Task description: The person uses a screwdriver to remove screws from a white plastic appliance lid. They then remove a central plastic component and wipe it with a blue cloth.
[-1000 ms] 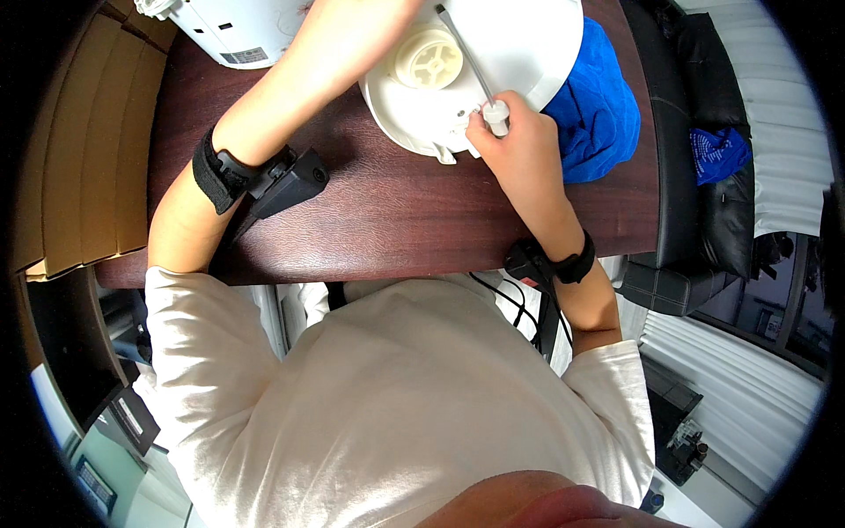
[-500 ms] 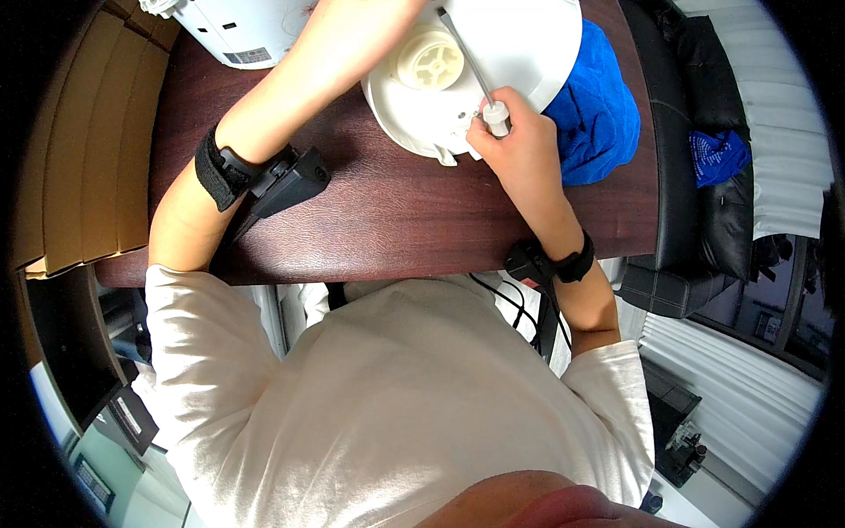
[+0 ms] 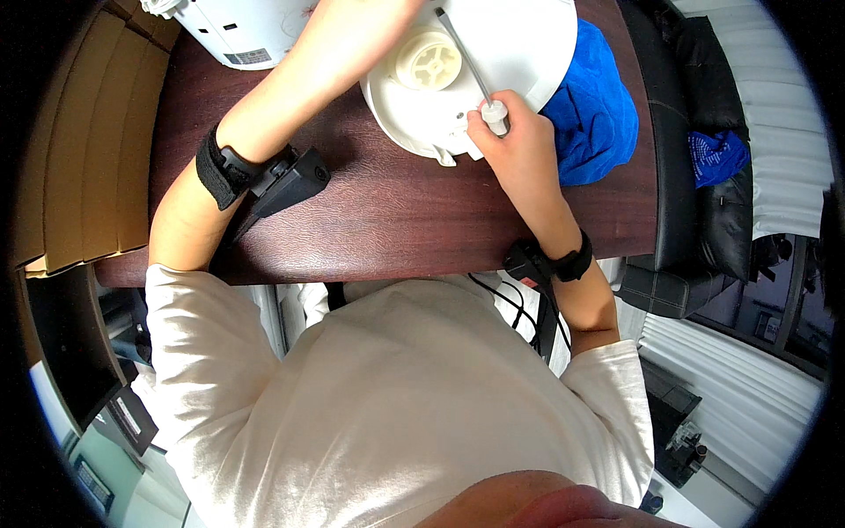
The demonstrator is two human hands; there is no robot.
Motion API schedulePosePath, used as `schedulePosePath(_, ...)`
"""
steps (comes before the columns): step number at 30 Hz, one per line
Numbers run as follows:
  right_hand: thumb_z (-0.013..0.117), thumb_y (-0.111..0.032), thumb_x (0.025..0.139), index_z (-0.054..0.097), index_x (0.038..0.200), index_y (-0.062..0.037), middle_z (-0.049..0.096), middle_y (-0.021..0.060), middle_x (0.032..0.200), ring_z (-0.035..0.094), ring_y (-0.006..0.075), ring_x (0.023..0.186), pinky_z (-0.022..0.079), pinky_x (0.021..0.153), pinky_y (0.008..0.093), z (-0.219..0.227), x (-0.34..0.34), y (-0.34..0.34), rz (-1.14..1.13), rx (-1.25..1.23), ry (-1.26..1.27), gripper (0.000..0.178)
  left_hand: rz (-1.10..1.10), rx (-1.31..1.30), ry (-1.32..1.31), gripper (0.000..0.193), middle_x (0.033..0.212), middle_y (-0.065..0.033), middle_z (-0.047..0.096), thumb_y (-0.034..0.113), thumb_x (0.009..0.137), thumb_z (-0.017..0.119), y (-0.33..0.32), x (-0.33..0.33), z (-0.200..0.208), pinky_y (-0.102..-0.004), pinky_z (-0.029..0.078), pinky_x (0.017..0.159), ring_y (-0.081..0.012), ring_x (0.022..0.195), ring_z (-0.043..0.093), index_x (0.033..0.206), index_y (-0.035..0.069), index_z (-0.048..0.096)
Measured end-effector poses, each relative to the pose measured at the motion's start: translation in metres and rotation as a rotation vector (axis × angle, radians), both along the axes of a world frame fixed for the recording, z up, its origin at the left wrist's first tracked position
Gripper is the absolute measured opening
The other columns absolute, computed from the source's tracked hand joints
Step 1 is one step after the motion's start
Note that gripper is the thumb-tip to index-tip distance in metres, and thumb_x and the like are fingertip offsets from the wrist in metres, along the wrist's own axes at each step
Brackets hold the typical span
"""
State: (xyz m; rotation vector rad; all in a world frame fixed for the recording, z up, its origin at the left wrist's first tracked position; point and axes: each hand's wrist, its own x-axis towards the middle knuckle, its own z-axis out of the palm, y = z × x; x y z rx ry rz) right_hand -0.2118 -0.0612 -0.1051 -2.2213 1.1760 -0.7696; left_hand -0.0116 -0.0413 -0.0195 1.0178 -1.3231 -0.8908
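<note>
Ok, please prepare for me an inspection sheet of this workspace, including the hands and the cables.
Surface: dark reddish-brown tabletop.
Work items: screwdriver, its shaft over a white rounded part; cream spoked hub on that part.
Clutter: blue cloth at right; white casing at upper left.
Grips: right hand closed on the screwdriver's handle; left hand out of view.
Cables: black cables below the table's near edge.
Surroundings: cardboard at left, black sofa at right.
</note>
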Motion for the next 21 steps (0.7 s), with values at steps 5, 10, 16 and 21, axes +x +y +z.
schedulePosePath(5,0.066,-0.015,0.076,0.061,0.09,0.0036,0.063,0.0213,0.069,0.065,0.0332,0.066,0.051,0.059,0.0361,0.0,0.0,0.002,-0.011,0.002,-0.041,0.024,0.009,-0.001,0.006,0.04,0.107,-0.0133,0.06,0.003,0.08,0.045,-0.006,0.004,-0.007,-0.0273,0.042,0.09,-0.018,0.101,0.055,0.118,-0.008,0.052)
schedulePosePath(10,0.065,-0.012,0.076,0.061,0.088,0.0038,0.063,0.0221,0.074,0.066,0.0337,0.069,0.051,0.061,0.0359,0.0,0.001,0.002,-0.014,0.106,-0.05,0.021,0.016,0.019,0.019,0.04,0.107,-0.0133,0.06,0.003,0.08,0.045,-0.005,0.002,-0.006,-0.0272,0.042,0.09,-0.0181,0.101,0.055,0.118,-0.008,0.052)
schedulePosePath(16,0.065,-0.012,0.078,0.061,0.086,0.0027,0.063,0.0155,0.068,0.065,0.0231,0.061,0.05,0.056,0.0309,-0.002,-0.009,-0.002,-0.047,0.192,-0.119,0.018,-0.005,-0.012,-0.026,0.04,0.107,-0.0134,0.06,0.004,0.08,0.045,0.0,0.004,-0.002,-0.0269,0.042,0.089,-0.0181,0.1,0.055,0.118,-0.007,0.053)
schedulePosePath(21,0.061,-0.011,0.083,0.06,0.08,-0.0017,0.059,0.0037,0.063,0.053,0.0086,0.046,0.04,0.041,0.0213,0.033,-0.036,-0.016,-0.027,0.475,-0.394,0.009,-0.024,0.09,0.027,0.035,0.103,-0.0114,0.061,0.006,0.083,0.047,-0.005,0.008,-0.001,-0.0261,0.043,0.086,-0.0165,0.096,0.055,0.115,-0.006,0.054)
